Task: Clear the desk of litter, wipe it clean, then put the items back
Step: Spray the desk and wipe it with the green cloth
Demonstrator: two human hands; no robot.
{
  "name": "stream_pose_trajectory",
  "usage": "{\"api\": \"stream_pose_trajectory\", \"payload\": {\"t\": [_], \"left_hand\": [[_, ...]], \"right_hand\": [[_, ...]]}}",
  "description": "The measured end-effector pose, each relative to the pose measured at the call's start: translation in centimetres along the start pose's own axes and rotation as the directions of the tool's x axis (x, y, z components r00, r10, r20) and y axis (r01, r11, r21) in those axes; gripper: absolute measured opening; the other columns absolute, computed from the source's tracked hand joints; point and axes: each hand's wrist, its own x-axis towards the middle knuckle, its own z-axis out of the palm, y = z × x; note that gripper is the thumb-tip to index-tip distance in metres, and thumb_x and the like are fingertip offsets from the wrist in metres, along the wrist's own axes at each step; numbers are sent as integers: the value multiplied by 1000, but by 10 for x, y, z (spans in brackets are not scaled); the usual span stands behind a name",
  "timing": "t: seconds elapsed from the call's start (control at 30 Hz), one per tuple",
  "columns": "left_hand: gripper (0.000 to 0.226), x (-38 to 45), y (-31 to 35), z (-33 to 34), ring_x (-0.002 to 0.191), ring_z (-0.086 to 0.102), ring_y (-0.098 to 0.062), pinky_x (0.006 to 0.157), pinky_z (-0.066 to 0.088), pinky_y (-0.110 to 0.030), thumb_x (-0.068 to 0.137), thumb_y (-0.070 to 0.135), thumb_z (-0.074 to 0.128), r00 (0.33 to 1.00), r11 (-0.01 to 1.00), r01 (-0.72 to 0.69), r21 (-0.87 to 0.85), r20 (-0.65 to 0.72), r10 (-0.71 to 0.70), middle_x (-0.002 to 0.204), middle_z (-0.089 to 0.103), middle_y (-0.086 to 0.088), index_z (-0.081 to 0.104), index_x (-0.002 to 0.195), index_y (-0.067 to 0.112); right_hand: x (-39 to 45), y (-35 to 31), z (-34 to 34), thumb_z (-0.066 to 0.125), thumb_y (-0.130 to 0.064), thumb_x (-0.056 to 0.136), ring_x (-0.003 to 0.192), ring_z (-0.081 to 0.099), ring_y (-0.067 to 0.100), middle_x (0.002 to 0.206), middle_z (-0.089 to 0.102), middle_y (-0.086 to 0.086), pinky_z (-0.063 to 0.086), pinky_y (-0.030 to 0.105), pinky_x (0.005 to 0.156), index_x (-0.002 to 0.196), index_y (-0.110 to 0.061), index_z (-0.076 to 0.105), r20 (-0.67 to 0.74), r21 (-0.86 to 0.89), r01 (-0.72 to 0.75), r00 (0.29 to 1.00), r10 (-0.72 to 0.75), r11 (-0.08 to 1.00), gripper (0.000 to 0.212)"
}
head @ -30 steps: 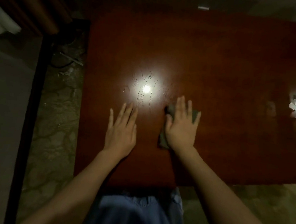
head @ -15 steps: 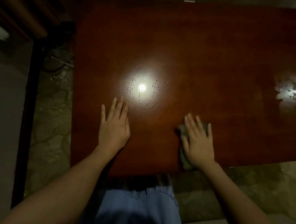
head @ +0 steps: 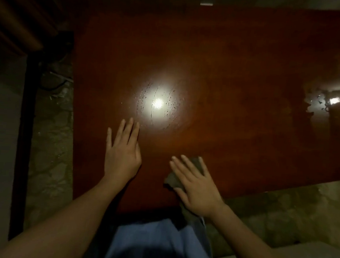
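The dark red wooden desk (head: 229, 72) fills most of the head view, with wet streaks shining under a lamp reflection near its middle. My left hand (head: 122, 155) lies flat on the desk, fingers spread and holding nothing. My right hand (head: 195, 185) presses flat on a grey cloth (head: 171, 180) near the desk's front edge. The cloth shows past my fingertips and beside my thumb; the rest is hidden under the palm.
The desk's left edge drops to a patterned stone floor (head: 49, 150) with cables and a dark post (head: 24, 138). A small white thing (head: 206, 4) sits at the desk's far edge. A wet patch glints at the right (head: 326, 99).
My right hand has slid the cloth from the middle out to the right, then back left along the front edge. My left hand stays flat in about the same spot.
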Motion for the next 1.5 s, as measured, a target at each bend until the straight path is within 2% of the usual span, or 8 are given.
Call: {"api": "stream_pose_trajectory", "payload": {"t": [0.13,0.3,0.4,0.63,0.93,1.13,1.3,1.5], "left_hand": [[55,0,0,1,142,26,-25,115,12,-51,91,26,26,1000,1000,2,7,-9,-2,150,36,-10,40,142,9],[55,0,-1,1,142,24,-24,115,13,-51,91,24,28,1000,1000,9,23,-3,-9,150,36,-10,39,142,9],[54,1,-2,1,141,25,-23,115,11,-49,90,24,29,1000,999,11,40,6,-11,149,37,-9,40,142,10],[54,2,-2,-1,140,24,-21,115,10,-46,90,24,31,999,998,13,58,28,-15,149,38,-7,38,142,12],[53,6,-3,1,137,30,-21,113,13,-45,86,25,34,999,999,40,6,-30,-40,144,45,-7,39,139,15],[42,52,13,-11,109,49,-21,93,31,-41,85,22,37,960,970,223,-97,-152,-236,116,59,-8,61,119,12],[48,130,26,-25,119,47,-27,97,35,-48,88,25,31,953,958,247,-145,-141,-267,127,55,-12,56,126,8],[56,191,31,-16,147,-1,-20,117,-4,-51,101,36,26,945,944,327,-41,33,-326,160,5,-6,12,152,17]], "right_hand": [[15,57,-16,11,-51,98,146,9,16,157,12,-3,5,47,116,151,-19,10,-21,63,-319,947,321,946,62],[114,103,-53,15,-47,99,147,-5,16,161,-3,-2,-4,51,118,153,-19,0,-78,143,-640,753,653,755,63],[166,89,-67,18,-47,100,148,-5,19,161,-3,1,-4,53,117,153,-17,-1,-80,140,-574,806,587,807,63],[110,52,-40,18,-50,97,146,9,16,158,19,-1,4,53,116,151,-17,19,-33,27,-4,999,5,1000,63],[174,145,-79,20,-43,100,148,-3,18,161,-1,1,0,54,118,153,-16,2,-85,117,-572,809,582,812,62],[239,95,-89,15,-48,99,147,-5,18,158,-7,-2,-7,54,114,152,-18,-1,-68,39,-299,951,301,954,63],[163,100,-65,27,-45,95,145,19,18,156,26,1,13,55,113,149,-14,27,-30,8,60,998,-59,998,62],[195,171,-89,8,-49,92,145,-3,13,157,-1,-6,-3,48,118,149,-20,0,-72,70,-354,931,359,933,64]]}}
